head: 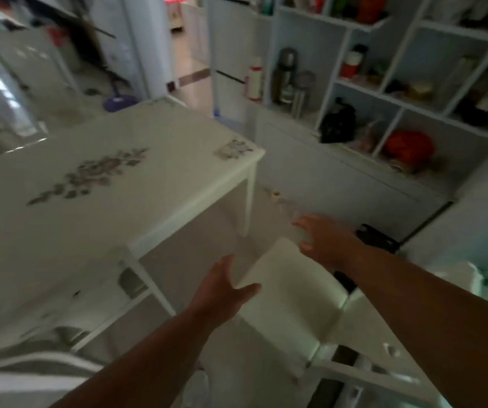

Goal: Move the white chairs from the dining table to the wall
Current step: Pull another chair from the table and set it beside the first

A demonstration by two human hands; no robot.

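A white chair stands at the lower right, beside the dining table's near corner. Its flat seat [289, 298] faces me and its backrest [381, 366] is toward the bottom right. My left hand [222, 290] hovers at the seat's left front corner with fingers apart and the thumb over the edge. Over the seat's far corner, my right hand [323, 240] has its fingers spread. Neither hand is closed on the chair. The white dining table [178, 148] with a floral print fills the left. A second white chair [57, 360] is tucked under it at the lower left.
A white shelf unit [384, 92] with flasks, bottles and a red bundle lines the right wall, above a low cabinet. A black object [379, 240] lies by the cabinet's foot. A purple mop head [119, 103] rests on the floor beyond the table. A doorway opens at top centre.
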